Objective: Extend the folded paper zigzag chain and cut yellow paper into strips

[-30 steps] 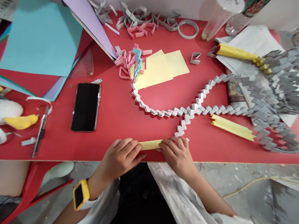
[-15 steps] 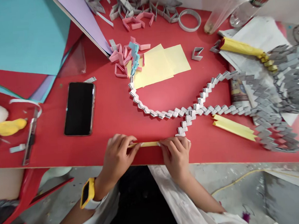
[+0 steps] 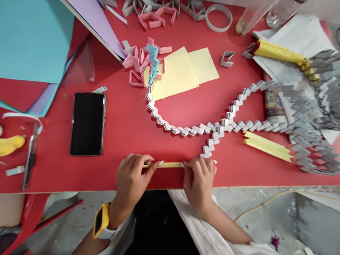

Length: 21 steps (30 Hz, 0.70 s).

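Observation:
A narrow folded yellow paper strip (image 3: 172, 165) stretches between my hands just above the table's front edge. My left hand (image 3: 134, 172) pinches its left end between thumb and fingers. At the other end, my right hand (image 3: 199, 176) grips the strip, thumb against fingers. Right beyond my right hand begins a zigzag chain of folded newspaper (image 3: 208, 150), which crosses itself farther back. One branch of it curves left and ends in light blue folded links (image 3: 153, 62). Two yellow folded strips (image 3: 267, 146) lie to the right, beside the chain.
Yellow paper sheets (image 3: 180, 74) and pink folded links (image 3: 137, 77) lie behind my hands. A phone (image 3: 88, 123) and a box cutter (image 3: 29, 162) are at the left. Farther back stand a tape roll (image 3: 218, 18) and a clear plastic cup (image 3: 255, 11). Piled grey chain (image 3: 313, 133) covers the right side.
Both hands keep their pinch on the yellow strip, with only slight finger shifts. The whole view has moved a little.

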Tool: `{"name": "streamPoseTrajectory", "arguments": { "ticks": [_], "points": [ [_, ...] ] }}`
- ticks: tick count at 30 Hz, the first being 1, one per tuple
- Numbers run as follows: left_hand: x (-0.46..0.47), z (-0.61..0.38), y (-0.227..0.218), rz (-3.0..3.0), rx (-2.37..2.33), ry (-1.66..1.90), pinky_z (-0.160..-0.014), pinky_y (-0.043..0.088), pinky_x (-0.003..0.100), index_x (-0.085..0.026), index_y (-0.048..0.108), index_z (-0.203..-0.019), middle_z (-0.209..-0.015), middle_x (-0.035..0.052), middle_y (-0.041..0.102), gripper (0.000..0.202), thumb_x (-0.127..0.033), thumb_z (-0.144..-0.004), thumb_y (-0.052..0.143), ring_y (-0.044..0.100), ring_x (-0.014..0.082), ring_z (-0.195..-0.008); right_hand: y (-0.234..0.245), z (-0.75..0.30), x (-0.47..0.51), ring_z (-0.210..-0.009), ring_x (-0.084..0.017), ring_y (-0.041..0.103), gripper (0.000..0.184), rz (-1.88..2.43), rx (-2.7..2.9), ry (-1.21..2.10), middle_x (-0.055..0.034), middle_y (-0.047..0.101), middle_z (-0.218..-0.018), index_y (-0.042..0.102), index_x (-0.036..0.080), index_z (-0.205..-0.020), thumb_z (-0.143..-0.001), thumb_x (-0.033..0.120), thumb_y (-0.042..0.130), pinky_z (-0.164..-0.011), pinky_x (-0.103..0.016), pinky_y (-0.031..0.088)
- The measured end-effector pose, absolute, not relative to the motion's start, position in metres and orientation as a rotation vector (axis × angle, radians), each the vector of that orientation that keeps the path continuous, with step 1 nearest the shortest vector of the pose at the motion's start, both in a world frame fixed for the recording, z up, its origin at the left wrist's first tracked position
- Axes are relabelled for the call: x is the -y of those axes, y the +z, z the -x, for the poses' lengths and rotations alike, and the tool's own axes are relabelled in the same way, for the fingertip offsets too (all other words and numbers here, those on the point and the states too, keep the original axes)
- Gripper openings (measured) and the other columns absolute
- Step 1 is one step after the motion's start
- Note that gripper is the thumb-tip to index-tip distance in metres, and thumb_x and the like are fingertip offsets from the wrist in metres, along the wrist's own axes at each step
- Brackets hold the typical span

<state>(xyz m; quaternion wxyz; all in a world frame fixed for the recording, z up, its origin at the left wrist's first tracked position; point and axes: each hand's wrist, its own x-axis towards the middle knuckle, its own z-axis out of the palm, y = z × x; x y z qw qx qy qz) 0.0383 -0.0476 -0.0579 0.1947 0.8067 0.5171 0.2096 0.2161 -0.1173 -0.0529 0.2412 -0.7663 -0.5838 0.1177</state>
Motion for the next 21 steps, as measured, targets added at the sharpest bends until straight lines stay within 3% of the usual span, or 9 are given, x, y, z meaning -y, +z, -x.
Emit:
{"name": "streamPoseTrajectory", "arguments": {
  "ticks": [14,17,19,21],
  "points": [
    [0.047,-0.042,-0.059,-2.3,-1.495,0.534,-0.067,0.041,0.027,-0.019,0.056,-0.08,-0.072,0.0011,0.062,0.018,-0.034,-0.087,0.063,0.056,0.0157,-0.069,-0.058,-0.21,0.115,-0.081,-0.022,0.045,0.015,2.203,1.642,0.202,-0.0044,0.057,-0.079,0.056,0.02,-0.081,-0.09,0.012,0.047,-0.074,-0.036,0.035],
    [0.048,-0.042,-0.059,-2.332,-1.478,0.51,-0.069,0.04,0.029,-0.019,0.056,-0.084,-0.076,0.0026,0.062,0.017,-0.035,-0.088,0.061,0.055,0.0176,-0.073,-0.061,-0.202,0.122,-0.107,-0.029,0.046,0.021,2.134,1.737,0.053,-0.0127,0.057,-0.107,0.063,0.022,-0.105,-0.09,0.015,0.049,-0.087,-0.045,0.04],
    [0.049,-0.041,-0.06,-2.357,-1.477,0.512,-0.07,0.039,0.03,-0.02,0.057,-0.088,-0.08,0.0035,0.062,0.016,-0.035,-0.089,0.06,0.055,0.0187,-0.076,-0.062,-0.199,0.127,-0.129,-0.036,0.033,0.037,2.027,1.944,0.019,-0.0155,0.046,-0.132,0.056,0.029,-0.127,-0.091,0.026,0.054,-0.1,-0.058,0.033],
    [0.05,-0.041,-0.061,-2.368,-1.488,0.513,-0.072,0.039,0.031,-0.019,0.058,-0.091,-0.082,0.0043,0.062,0.017,-0.036,-0.089,0.06,0.055,0.0194,-0.077,-0.062,-0.202,0.133,-0.14,-0.04,0.02,0.05,1.986,2.13,0.051,-0.0161,0.037,-0.145,0.046,0.032,-0.139,-0.091,0.038,0.054,-0.104,-0.068,0.022]
  ]
}}
